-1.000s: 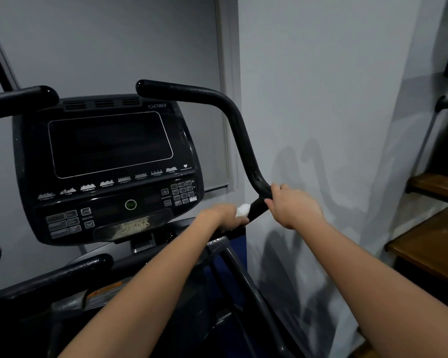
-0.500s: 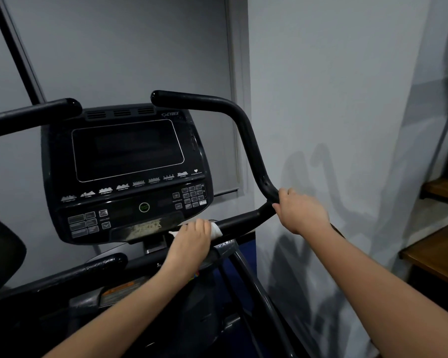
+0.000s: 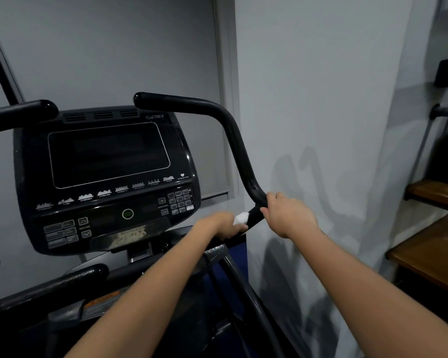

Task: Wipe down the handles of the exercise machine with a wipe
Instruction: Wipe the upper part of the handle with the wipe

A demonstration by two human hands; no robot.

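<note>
- Head view: the right handle (image 3: 239, 148) of the machine curves up from a low bend, beside the console (image 3: 109, 177).
- The left hand (image 3: 217, 227) curls round the lower bar of that handle, pressing a white wipe (image 3: 241, 218) against it; the wipe pokes out at the thumb side.
- The right hand (image 3: 289, 214) grips the handle at its bend, just beside the wipe, fingers wrapped round.
- The left handle (image 3: 18, 113) is well apart, untouched.
- A grey wall (image 3: 321, 99) stands just right of the machine.
</note>
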